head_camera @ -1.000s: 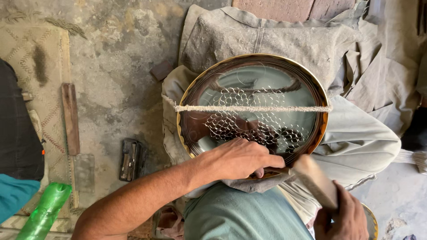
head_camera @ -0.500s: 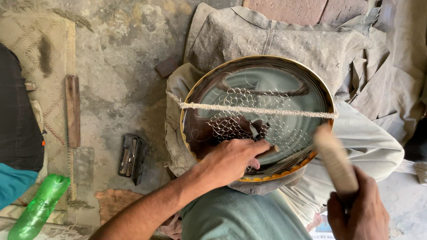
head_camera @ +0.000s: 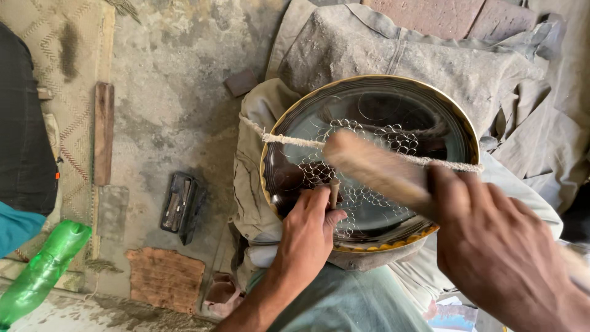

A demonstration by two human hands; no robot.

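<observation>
A round shiny metal tray (head_camera: 393, 98) with a brass-coloured rim rests on my lap, engraved with a pattern of small rings. A taut cord (head_camera: 289, 141) crosses over it. My left hand (head_camera: 307, 237) rests on the tray's near edge and pinches a small upright punch (head_camera: 334, 192) against the metal. My right hand (head_camera: 498, 246) grips a wooden mallet (head_camera: 369, 169), blurred with motion, whose head is over the tray just above the punch.
Dusty grey cloth (head_camera: 393, 43) lies under and behind the tray. On the concrete floor to the left are a dark tool case (head_camera: 182, 206), a wooden strip (head_camera: 103, 132), a woven mat (head_camera: 67, 74) and a green plastic bottle (head_camera: 43, 273). A brick (head_camera: 430, 15) is at the top.
My right hand has swung the mallet up from the lower right and over the tray toward the punch. My left hand has stayed at the tray's near edge.
</observation>
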